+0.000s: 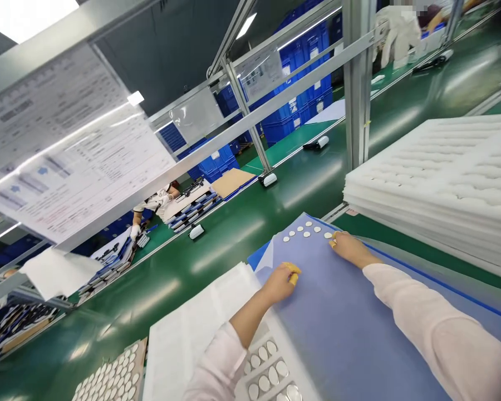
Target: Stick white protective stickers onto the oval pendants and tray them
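The left hand (280, 283) curls on a smooth, translucent blue film (329, 334), its yellow-capped fingertips (292, 272) bunched. The right hand (350, 249) lies almost flat, fingertips just beside small white oval discs (307, 234) near the film's far corner. Neither hand's hold is clear.

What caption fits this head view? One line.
Hands in yellow finger cots rest on a blue sheet near white discs beside a green conveyor.
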Motion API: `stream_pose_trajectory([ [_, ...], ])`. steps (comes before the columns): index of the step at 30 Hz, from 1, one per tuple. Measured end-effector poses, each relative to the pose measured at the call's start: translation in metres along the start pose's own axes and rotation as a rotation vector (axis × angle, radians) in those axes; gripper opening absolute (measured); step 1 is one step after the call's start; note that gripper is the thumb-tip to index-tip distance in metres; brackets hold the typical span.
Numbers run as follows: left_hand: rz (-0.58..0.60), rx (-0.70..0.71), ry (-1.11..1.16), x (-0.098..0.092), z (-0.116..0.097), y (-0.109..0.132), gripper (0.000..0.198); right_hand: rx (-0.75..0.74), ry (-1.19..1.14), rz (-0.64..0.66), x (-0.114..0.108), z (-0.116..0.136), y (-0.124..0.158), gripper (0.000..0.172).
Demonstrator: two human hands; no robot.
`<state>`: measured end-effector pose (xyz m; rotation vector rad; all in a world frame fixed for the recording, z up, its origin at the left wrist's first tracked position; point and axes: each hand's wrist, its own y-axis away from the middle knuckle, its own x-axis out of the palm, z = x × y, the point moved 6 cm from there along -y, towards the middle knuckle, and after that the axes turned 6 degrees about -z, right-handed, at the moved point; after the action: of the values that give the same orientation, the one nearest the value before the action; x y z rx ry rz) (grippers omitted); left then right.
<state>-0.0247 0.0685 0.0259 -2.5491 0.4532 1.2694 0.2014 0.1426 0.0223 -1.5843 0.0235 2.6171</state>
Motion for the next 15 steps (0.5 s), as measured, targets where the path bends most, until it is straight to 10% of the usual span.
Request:
stream_pose_trajectory([
  [6, -0.109, -0.192, -0.236, 0.009, 0.041, -0.099, 0.033, 0.064, 0.091, -0.046, 0.029, -0.028, -0.02, 0.034],
  [15, 0.108, -0.236, -0.441, 0.009, 0.071, -0.137, 0.035, 0.052, 0.111, -0.079, 0.046, -0.037, -0.018, 0.033],
])
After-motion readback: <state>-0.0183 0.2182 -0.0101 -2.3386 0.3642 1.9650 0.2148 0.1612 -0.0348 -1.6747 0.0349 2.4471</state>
